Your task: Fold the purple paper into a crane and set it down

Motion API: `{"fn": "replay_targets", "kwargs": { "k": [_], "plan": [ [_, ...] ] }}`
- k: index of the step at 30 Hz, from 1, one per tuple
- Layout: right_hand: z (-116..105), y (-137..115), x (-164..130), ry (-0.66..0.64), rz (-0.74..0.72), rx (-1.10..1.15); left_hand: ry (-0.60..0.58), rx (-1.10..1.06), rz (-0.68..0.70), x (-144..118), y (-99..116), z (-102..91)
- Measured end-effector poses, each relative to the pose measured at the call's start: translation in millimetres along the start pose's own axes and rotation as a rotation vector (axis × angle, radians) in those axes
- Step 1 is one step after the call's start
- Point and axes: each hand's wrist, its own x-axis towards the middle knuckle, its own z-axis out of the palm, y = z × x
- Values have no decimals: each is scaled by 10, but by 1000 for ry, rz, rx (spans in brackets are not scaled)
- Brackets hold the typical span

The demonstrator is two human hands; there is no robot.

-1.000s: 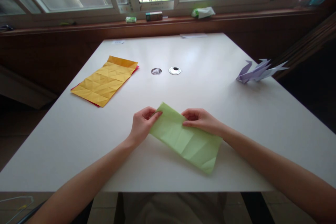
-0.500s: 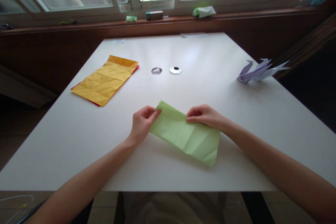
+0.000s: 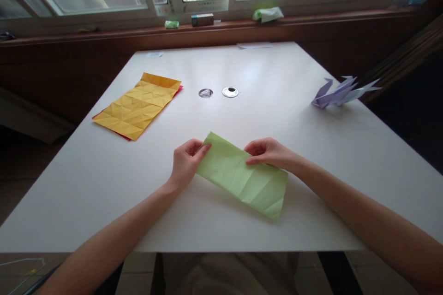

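A folded sheet of light green paper point(image 3: 238, 175) is held slantwise over the near part of the white table point(image 3: 148, 221). Faint creases cross its lower right half. My left hand point(image 3: 187, 159) pinches its upper left end, thumb on top and the other fingers curled behind. On the upper long edge, my right hand point(image 3: 268, 153) grips the paper between thumb and fingers, with the fingertips partly hidden behind it.
Creased yellow paper point(image 3: 138, 106) lies over red paper point(image 3: 181, 88) at the left. A lilac origami figure point(image 3: 332, 94) stands near the right edge. Two round fittings, one with a dark hole point(image 3: 230, 92), are set in the tabletop. A small box point(image 3: 202, 20) rests on the window sill.
The right thumb has shifted slightly down on the green paper. The paper's right end has moved a little to the left; both hands keep their grip.
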Motion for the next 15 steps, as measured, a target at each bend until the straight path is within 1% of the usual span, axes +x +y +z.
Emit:
{"fn": "replay_targets", "kwargs": {
  "k": [15],
  "plan": [
    [-13,12,-4,2,5,-20,-4,21,11,-12,2,7]
  ]
}}
